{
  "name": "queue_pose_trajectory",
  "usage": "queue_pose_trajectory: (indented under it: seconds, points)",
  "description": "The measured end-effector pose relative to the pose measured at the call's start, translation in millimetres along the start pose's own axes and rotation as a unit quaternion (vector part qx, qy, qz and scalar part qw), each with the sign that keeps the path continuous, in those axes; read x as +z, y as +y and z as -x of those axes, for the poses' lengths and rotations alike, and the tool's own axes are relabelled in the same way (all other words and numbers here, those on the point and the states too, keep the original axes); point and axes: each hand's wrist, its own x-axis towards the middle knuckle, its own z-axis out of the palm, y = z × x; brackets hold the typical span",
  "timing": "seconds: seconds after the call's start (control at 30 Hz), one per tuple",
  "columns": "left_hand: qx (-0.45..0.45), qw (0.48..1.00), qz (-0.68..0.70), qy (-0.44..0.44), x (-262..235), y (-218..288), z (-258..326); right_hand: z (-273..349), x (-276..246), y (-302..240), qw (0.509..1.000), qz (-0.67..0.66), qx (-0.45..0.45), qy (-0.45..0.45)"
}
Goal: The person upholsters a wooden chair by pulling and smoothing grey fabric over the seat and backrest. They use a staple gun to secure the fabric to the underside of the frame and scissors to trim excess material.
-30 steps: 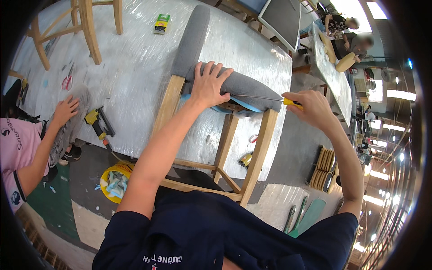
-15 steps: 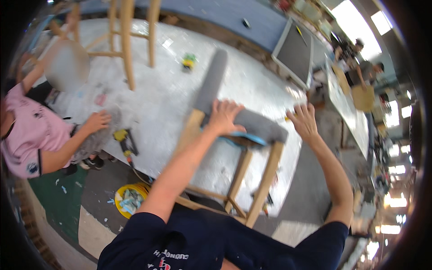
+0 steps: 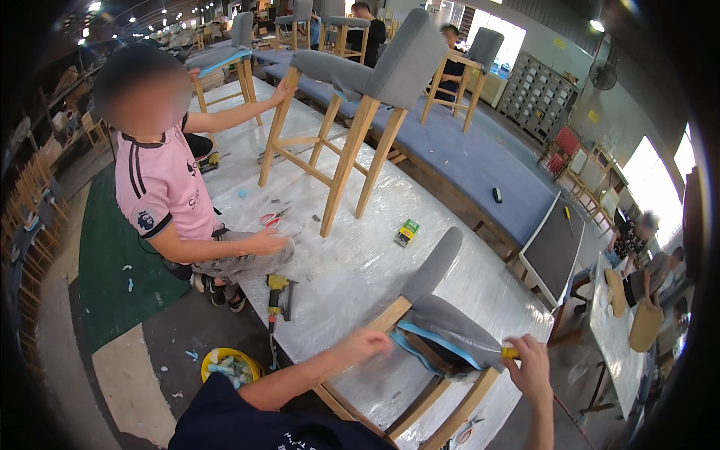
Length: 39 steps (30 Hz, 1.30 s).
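A grey upholstered chair [image 3: 459, 322] with pale wooden legs lies tipped over on the plastic-covered table in front of me, its legs toward my body. Blue foam or lining shows along the open underside of its seat. My right hand [image 3: 529, 369] is closed around a yellow-handled tool [image 3: 510, 352] at the right corner of the seat; the tool's working end cannot be made out. My left hand [image 3: 367, 345] is off the cover, close to the left wooden leg, and its fingers are smeared by motion.
A co-worker in a pink shirt [image 3: 169, 180] grips an upright grey chair [image 3: 360, 82] at the left. On the table [image 3: 330, 262] lie a yellow staple gun [image 3: 277, 296], red-handled pliers [image 3: 274, 219] and a green-yellow box [image 3: 407, 232]. A yellow bucket [image 3: 255, 369] of scraps stands below.
My left hand has lifted off the grey seat and moved back toward me. My right hand has come to the seat's corner with the yellow-handled tool. The view has tilted up.
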Motion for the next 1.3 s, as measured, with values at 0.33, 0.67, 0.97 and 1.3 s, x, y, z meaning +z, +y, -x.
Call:
queue_pose_trajectory:
  seconds: [0.33,0.67,0.97,1.3]
  points:
    - [-0.095,0.912,-0.1,0.385,-178,-208,289,-210,226,-294,0.39,-0.896,0.181,-0.111]
    - [-0.388,0.815,-0.017,0.43,-139,-303,469,-307,284,-450,0.448,-0.851,0.238,-0.133]
    - [-0.189,0.877,0.151,0.415,-191,-291,499,-323,369,-475,0.482,-0.818,0.309,-0.061]
    - [-0.016,0.94,-0.244,0.237,-235,-64,209,-296,344,-401,0.455,-0.835,0.271,-0.147]
